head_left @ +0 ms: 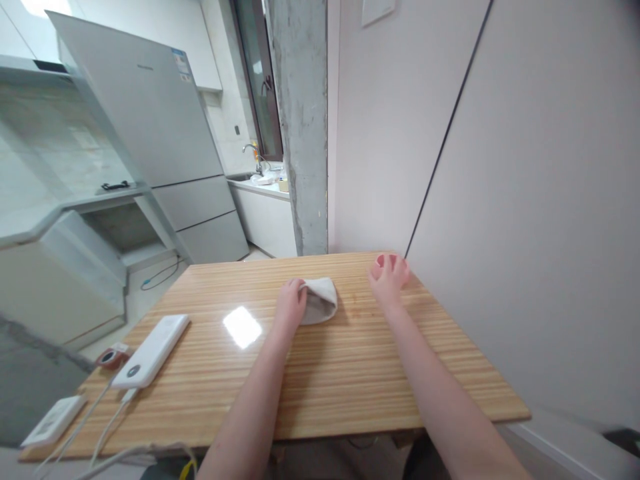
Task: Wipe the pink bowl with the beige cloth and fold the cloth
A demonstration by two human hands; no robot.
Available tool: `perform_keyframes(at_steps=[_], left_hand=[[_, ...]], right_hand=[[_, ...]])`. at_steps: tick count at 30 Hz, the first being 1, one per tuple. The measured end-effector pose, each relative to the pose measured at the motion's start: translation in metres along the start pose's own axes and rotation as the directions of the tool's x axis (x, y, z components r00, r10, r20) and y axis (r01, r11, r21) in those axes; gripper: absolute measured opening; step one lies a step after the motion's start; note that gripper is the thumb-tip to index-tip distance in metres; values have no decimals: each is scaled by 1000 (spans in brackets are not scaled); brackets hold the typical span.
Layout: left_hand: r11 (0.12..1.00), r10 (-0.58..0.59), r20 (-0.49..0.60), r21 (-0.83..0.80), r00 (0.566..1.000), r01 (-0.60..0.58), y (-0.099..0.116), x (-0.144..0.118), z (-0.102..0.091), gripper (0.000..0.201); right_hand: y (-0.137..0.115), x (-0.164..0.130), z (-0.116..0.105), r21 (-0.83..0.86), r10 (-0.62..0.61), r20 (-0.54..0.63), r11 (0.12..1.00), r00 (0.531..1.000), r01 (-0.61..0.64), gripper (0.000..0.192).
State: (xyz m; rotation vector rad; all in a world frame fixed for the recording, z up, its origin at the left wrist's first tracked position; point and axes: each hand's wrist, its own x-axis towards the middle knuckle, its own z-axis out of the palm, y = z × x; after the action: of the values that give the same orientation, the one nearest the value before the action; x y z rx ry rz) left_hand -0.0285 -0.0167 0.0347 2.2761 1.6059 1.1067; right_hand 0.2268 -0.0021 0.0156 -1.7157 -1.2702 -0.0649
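A beige cloth pouch (323, 297) lies near the middle of the wooden table (225, 393), its mouth gaping toward me. My left hand (291, 303) is closed on the left edge of that mouth, thumb and fingers pinching the fabric. Over at the far right corner, my right hand (385, 280) grips a small pink cup (401, 269) from above. Its fingers cover much of the cup, so what is inside is hidden. The pouch and the cup stand apart, with bare wood between them.
A white power bank (153, 353) with cables lies at the table's left, beside a small red-brown device (111, 359) and a white box-like item (54, 421). A pale wall (480, 220) runs along the right edge. Beyond stand a fridge (145, 113) and a concrete pillar (305, 127).
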Motion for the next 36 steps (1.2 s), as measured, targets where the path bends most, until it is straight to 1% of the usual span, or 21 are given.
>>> perform_keyframes(at_steps=[1, 2, 3, 5, 7, 8, 10, 11, 12, 15, 17, 18, 20, 21, 22, 24, 26, 28, 31, 33, 36], left_hand=[[1000, -7, -36, 2, 999, 8, 1, 0, -2, 15], [1000, -15, -73, 3, 997, 15, 3, -1, -4, 16], [1000, -23, -116, 0, 993, 23, 4, -2, -6, 17], [999, -40, -221, -18, 975, 37, 6, -3, -11, 20], [997, -62, -336, -64, 940, 42, 7, -4, -17, 21], [994, -80, -386, -97, 919, 45, 7, -4, -20, 21], [982, -137, -467, -177, 874, 59, 4, -2, -28, 20], [973, -174, -496, -222, 851, 70, 2, -1, -31, 20], [960, -217, -518, -268, 827, 84, -2, 0, -35, 20], [896, -358, -527, -426, 770, 124, -17, 5, -41, 25], [847, -437, -477, -503, 762, 171, -28, 8, -40, 30], [835, -460, -443, -511, 770, 204, -34, 9, -38, 32], [852, -464, -372, -436, 804, 290, -43, 10, -32, 36], [875, -453, -336, -343, 825, 341, -47, 9, -28, 38], [892, -446, -291, -220, 846, 394, -50, 8, -25, 41], [879, -458, -165, 66, 874, 473, -52, 5, -20, 47], [818, -508, -38, 293, 860, 496, -51, 1, -18, 48], [771, -563, 53, 392, 825, 501, -48, -1, -20, 45], [758, -603, 153, 415, 783, 503, -44, -2, -24, 33], [782, -575, 161, 395, 802, 481, -42, -1, -26, 24], [824, -491, -2, 322, 871, 466, -40, 2, -27, 23]], right_hand=[[-15, -10, 3, 110, -118, 75, 988, 990, 109, 54], [-30, -23, 7, 232, -220, 173, 957, 960, 177, 51], [-44, -36, 11, 326, -297, 260, 923, 919, 206, 51], [-64, -61, 19, 368, -379, 372, 898, 847, 240, 63], [-72, -76, 26, 330, -327, 487, 927, 810, 176, 67], [-71, -77, 29, 308, -274, 557, 945, 784, 112, 59], [-64, -68, 31, 300, -171, 676, 953, 717, -55, 34], [-59, -60, 30, 318, -134, 708, 937, 693, -143, 23], [-54, -50, 28, 351, -104, 718, 908, 688, -229, 17], [-43, -23, 19, 471, 2, 693, 757, 721, -454, 23], [-37, -13, 14, 517, 50, 649, 703, 759, -488, 32], [-34, -11, 13, 529, 64, 597, 718, 800, -452, 36], [-28, -12, 15, 485, 65, 434, 824, 898, -294, 40], [-24, -14, 16, 408, 43, 364, 891, 930, -201, 42], [-21, -16, 18, 300, 16, 326, 946, 945, -120, 44], [-15, -20, 21, 61, -10, 341, 998, 940, -11, 47], [-10, -22, 22, -133, 23, 386, 991, 922, 31, 48], [-5, -21, 21, -243, 71, 417, 969, 906, 36, 45], [0, -19, 24, -228, 87, 508, 973, 857, 37, 34], [2, -18, 29, -144, 52, 550, 989, 833, 33, 28], [2, -18, 37, -71, 32, 533, 997, 846, 7, 19]])
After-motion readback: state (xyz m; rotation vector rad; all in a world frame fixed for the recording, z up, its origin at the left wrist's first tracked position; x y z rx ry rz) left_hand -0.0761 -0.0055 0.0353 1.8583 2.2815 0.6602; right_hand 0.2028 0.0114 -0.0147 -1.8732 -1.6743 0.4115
